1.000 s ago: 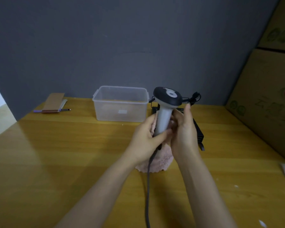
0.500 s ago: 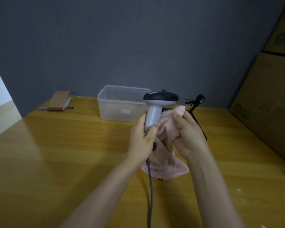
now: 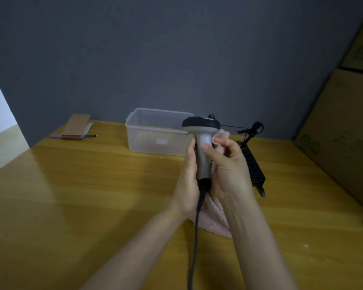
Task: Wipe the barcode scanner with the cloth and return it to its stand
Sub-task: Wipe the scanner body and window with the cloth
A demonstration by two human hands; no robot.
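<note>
Wiping now: we hold the barcode scanner (image 3: pixel 203 147) upright above the table (image 3: pixel 92 195), head up.
Left hand (image 3: pixel 188 181): clamped on the grip's left side.
Right hand (image 3: pixel 228 166): closed, pressing the cloth (image 3: pixel 215 218) to the grip's right side.
Long axis: we read it as 12 to 6, cable (image 3: pixel 195 243) trailing to 6.
Stand (image 3: pixel 253 164): we see it at 2 o'clock from the scanner, nearer our right hand.
Hidden: scan window and trigger; the stand's cradle is blurred.

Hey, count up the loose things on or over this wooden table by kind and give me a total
Barcode scanner: 1
Pink cloth: 1
Clear plastic bin: 1
Black stand: 1
Pen: 1
Brown card piece: 1
Total: 6
</note>
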